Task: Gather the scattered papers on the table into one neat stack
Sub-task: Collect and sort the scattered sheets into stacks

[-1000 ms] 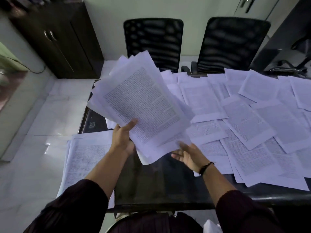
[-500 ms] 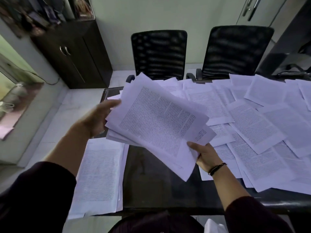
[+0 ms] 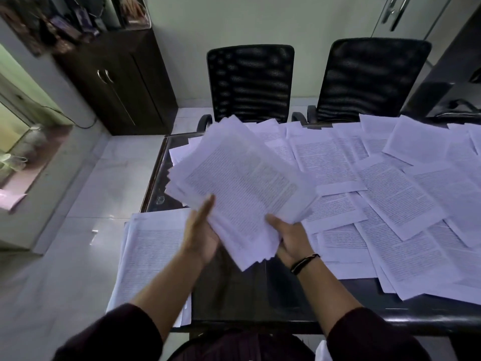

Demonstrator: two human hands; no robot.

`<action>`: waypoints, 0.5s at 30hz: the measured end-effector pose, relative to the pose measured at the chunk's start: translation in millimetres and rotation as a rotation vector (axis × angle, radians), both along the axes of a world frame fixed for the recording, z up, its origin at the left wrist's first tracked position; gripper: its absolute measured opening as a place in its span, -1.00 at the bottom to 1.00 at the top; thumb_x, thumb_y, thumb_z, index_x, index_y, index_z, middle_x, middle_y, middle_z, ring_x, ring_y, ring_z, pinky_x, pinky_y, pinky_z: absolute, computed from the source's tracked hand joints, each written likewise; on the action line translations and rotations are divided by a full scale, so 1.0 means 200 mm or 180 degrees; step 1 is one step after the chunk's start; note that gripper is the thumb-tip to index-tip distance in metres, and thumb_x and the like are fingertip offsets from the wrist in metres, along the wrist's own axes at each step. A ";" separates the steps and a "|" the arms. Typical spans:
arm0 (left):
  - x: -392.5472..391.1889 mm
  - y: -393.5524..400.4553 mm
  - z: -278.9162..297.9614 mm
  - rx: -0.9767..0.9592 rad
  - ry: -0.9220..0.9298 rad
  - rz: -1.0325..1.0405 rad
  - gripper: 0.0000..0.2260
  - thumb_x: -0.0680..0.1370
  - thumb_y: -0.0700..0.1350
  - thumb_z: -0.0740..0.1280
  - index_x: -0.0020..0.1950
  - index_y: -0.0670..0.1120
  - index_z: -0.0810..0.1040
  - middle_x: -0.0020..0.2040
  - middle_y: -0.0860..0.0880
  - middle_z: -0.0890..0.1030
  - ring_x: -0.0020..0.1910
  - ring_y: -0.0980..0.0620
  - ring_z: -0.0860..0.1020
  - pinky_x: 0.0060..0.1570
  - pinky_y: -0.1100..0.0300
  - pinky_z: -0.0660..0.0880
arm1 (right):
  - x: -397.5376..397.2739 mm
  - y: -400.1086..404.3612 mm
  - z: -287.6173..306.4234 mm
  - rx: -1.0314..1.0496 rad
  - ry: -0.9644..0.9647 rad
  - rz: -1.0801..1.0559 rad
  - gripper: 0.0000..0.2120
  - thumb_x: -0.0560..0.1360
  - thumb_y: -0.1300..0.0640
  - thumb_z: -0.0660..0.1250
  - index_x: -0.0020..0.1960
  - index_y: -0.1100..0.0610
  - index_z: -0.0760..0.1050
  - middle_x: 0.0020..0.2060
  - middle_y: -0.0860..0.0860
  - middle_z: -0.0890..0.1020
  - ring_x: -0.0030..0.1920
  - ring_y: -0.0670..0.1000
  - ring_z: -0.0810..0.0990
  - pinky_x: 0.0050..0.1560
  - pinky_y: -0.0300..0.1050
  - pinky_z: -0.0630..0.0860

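A loose bundle of printed sheets [image 3: 242, 183] hangs above the dark table [image 3: 234, 290], its edges fanned and uneven. My left hand [image 3: 201, 231] lies flat along the bundle's lower left edge, fingers straight. At the lower right corner my right hand [image 3: 291, 238] grips the bundle, thumb on top. Many single printed sheets [image 3: 406, 199] lie overlapping across the right half of the table. A flatter pile of sheets [image 3: 148, 254] sits at the table's left front corner, overhanging the edge.
Two black mesh chairs [image 3: 251, 82] [image 3: 372, 79] stand behind the table's far edge. A dark wooden cabinet [image 3: 117, 82] is against the wall at the left. Pale tiled floor [image 3: 65, 230] runs along the table's left side.
My left hand has come down from the bundle's far left edge to its lower left edge. The bundle has swung more upright toward me, with both hands closer together.
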State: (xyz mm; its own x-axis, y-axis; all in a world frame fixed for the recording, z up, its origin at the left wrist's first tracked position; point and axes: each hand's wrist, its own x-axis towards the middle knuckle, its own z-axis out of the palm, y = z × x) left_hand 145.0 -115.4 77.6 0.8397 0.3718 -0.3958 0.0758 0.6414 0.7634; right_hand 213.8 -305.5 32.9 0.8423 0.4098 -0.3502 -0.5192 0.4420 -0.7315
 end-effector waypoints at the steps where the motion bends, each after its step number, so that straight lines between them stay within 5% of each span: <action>1: -0.01 -0.06 -0.03 0.0105 0.0160 0.0040 -0.61 0.59 -0.20 0.43 0.41 -0.24 0.53 0.19 -0.17 0.71 0.20 -0.25 0.67 0.01 -0.05 0.68 | -0.03 0.05 0.00 -0.0068 0.0009 0.0112 -0.58 0.52 0.38 0.40 0.36 0.33 0.49 0.23 0.27 0.64 0.25 0.29 0.61 0.31 0.30 0.51; 3: 0.01 -0.04 -0.01 0.0220 0.0484 0.0255 -0.59 0.49 -0.29 0.52 0.33 -0.28 0.57 0.12 -0.18 0.72 0.19 -0.30 0.67 -0.12 0.00 0.68 | -0.03 0.09 0.03 -0.0304 0.0005 0.0242 -0.60 0.52 0.36 0.41 0.35 0.32 0.51 0.16 0.23 0.68 0.17 0.24 0.66 0.24 0.23 0.58; 8: -0.03 0.34 0.04 0.0588 0.0347 -0.0197 -0.57 0.35 -0.35 0.59 0.20 -0.21 0.66 0.13 -0.16 0.74 0.14 -0.25 0.69 0.03 -0.08 0.66 | 0.29 -0.05 0.19 -0.0866 -0.0365 -0.0154 -0.60 0.42 0.08 0.52 0.22 0.06 0.55 0.15 0.15 0.70 0.00 0.12 0.70 -0.11 -0.03 0.56; 11: -0.11 0.43 0.01 0.0690 0.0380 -0.0549 -0.57 0.34 -0.29 0.64 0.18 -0.20 0.67 0.14 -0.20 0.73 0.08 -0.22 0.72 -0.01 -0.07 0.68 | 0.33 0.05 0.26 -0.1301 -0.0796 0.0903 -0.46 0.39 0.02 0.54 0.33 0.11 0.51 0.09 0.07 0.72 0.07 0.14 0.69 -0.01 -0.03 0.62; 13: -0.15 0.43 -0.02 0.0698 0.0446 -0.0536 -0.60 0.37 -0.26 0.60 0.19 -0.22 0.67 0.13 -0.21 0.74 0.11 -0.25 0.71 0.03 -0.11 0.68 | 0.28 0.20 0.26 -0.1553 -0.1251 0.1668 -0.54 0.48 0.10 0.51 0.34 0.13 0.54 0.16 0.03 0.71 0.16 0.08 0.69 0.13 -0.02 0.63; 15: -0.18 0.46 -0.07 0.0722 0.0479 -0.0569 -0.57 0.41 -0.21 0.59 0.27 -0.22 0.65 0.17 -0.21 0.72 0.17 -0.27 0.69 0.12 -0.18 0.65 | 0.21 0.33 0.21 -0.1627 -0.1280 0.1649 -0.64 0.53 0.12 0.48 0.31 0.12 0.58 0.18 0.01 0.71 0.18 0.04 0.69 0.26 0.06 0.59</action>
State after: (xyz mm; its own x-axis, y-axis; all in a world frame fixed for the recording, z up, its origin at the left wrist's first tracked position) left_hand 108.1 -22.9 63.4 0.8381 0.3166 -0.4443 0.2947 0.4225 0.8571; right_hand 255.5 -238.6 74.8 0.6914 0.6521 -0.3110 -0.2218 -0.2181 -0.9504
